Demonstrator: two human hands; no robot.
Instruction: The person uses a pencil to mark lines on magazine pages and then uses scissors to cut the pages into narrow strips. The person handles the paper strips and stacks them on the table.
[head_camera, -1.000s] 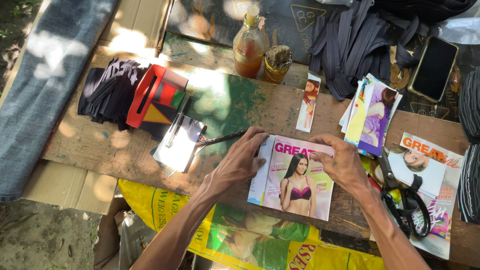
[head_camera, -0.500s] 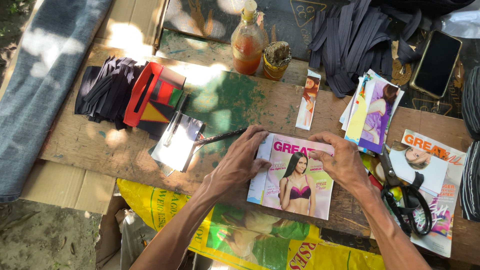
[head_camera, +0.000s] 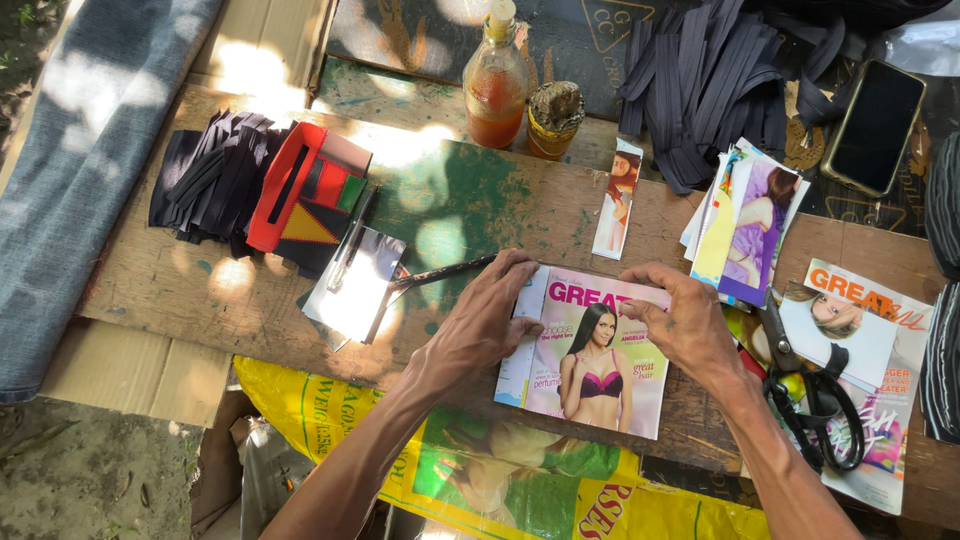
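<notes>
Dappled daylight, sharp focus.
Bright sun patches scatter over the worktop (head_camera: 300, 300) — leaf shadows between; slight glare on the foil sheet (head_camera: 355, 290).

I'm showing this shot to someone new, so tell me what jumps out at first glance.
Centre stage, the left hand and right hand press a glossy magazine page flat on the worn wooden board. Black scissors lie just right of it, and a bottle of orange liquid stands at the far edge.
</notes>
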